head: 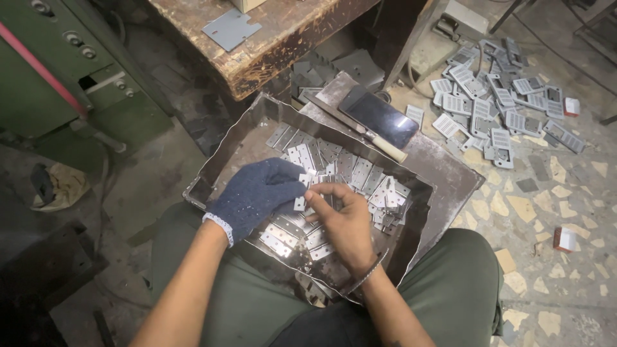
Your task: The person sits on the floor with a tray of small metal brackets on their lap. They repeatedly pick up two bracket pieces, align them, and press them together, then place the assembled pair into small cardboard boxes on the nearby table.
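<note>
Hands meet over a dented grey sheet-metal tray (411, 212): gloved left hand (256, 196) and bare right hand (344, 222) both pinch one small perforated steel plate (299, 203).

The scene was dim and evenly lit — glare flashed off the metal plates (302, 241) in the tray (222, 157). The left side sank into shadow, edges bowed slightly, and detail looked soft, smeared.
</note>
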